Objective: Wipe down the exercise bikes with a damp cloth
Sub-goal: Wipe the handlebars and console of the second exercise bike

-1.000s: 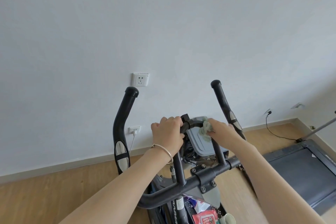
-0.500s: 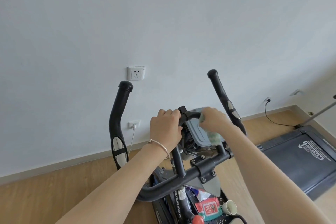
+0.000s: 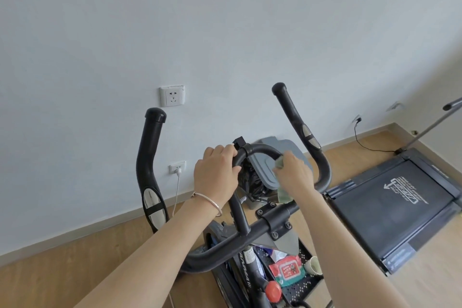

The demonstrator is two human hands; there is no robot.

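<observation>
Now the right hand (image 3: 295,175) is squeezing the cloth (image 3: 283,195) round the loop bar (image 3: 260,150) — its right leg is running downward — while the left hand (image 3: 215,177) is gripping the top.

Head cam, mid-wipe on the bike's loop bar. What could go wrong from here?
1. The left hand covers the left side of the loop bar; that patch may go unwiped unless it shifts.
2. The cloth hangs loose below the right hand; its tail could snag on the clamp bolts just beneath.
3. If it is dripping wet, drops may fall onto the wipes pack in the basket below.
</observation>
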